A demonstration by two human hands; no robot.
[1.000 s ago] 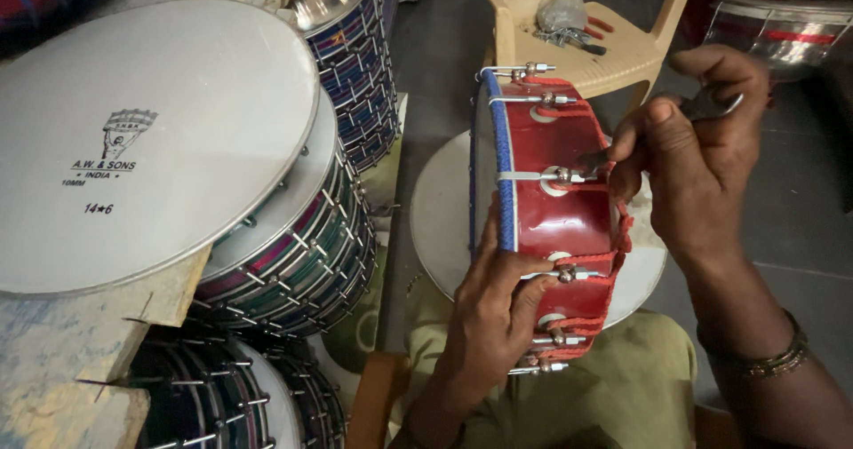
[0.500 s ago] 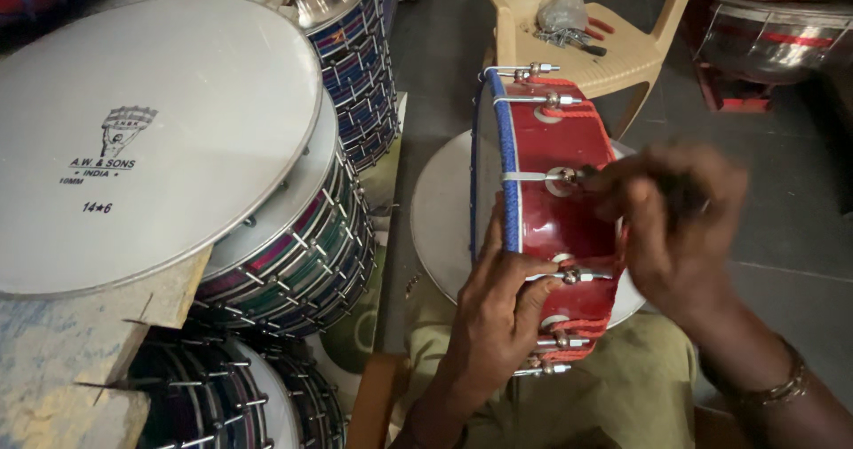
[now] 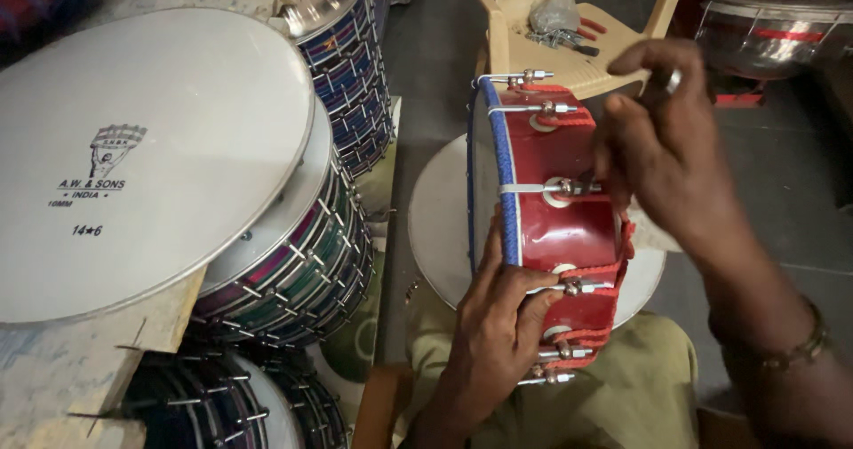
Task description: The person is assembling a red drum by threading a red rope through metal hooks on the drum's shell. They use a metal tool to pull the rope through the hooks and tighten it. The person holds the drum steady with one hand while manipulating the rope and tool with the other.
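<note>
Seen from above: a small red drum [image 3: 560, 227] stood on edge over the lap, blue-bound rim turned left, metal tension rods [image 3: 555, 188] and red cord [image 3: 586, 335] running across its shell. Left hand [image 3: 498, 333] wrapped round the lower near side of the shell, fingers curled against the red surface, thumb pressed beside one of the lower rods; firmly grasping the drum. Right hand [image 3: 666, 147] poised at the upper right of the shell, fingers bunched and pinched around a small metal tool [image 3: 673, 80], its tip hidden behind the fingers; touching or just beside the middle rod, hard to tell which. A bracelet [image 3: 795, 351] on that wrist. Beneath the drum, a flat white drumhead [image 3: 440, 227] lying on olive-green trousers [image 3: 640, 396]. To the left, well apart from both hands, a stack of larger drums [image 3: 293, 271] with striped shells and many metal rods, topped by a big white drumhead [image 3: 151, 156] bearing a dark printed mark. Beyond the red drum, a cream plastic chair [image 3: 586, 58] holding a clear bag [image 3: 555, 9] and pliers with red handles [image 3: 582, 36]. At top right, a shiny metal drum [image 3: 773, 36] on the floor.
</note>
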